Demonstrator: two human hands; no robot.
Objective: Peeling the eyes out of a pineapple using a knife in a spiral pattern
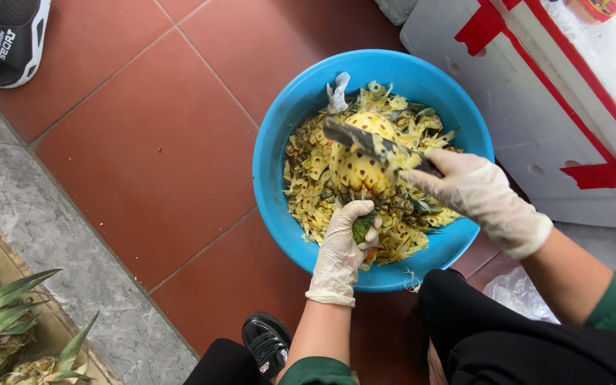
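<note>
Your left hand (342, 239) is closing tight round the pineapple (360, 160) crown, holding the fruit over the basin (272, 153) so peel is dropping inside; your right hand (475, 192) is gripping the knife (372, 145), blade lying across the flesh.

Yellow pineapple (359, 165); blue basin (272, 178).
</note>
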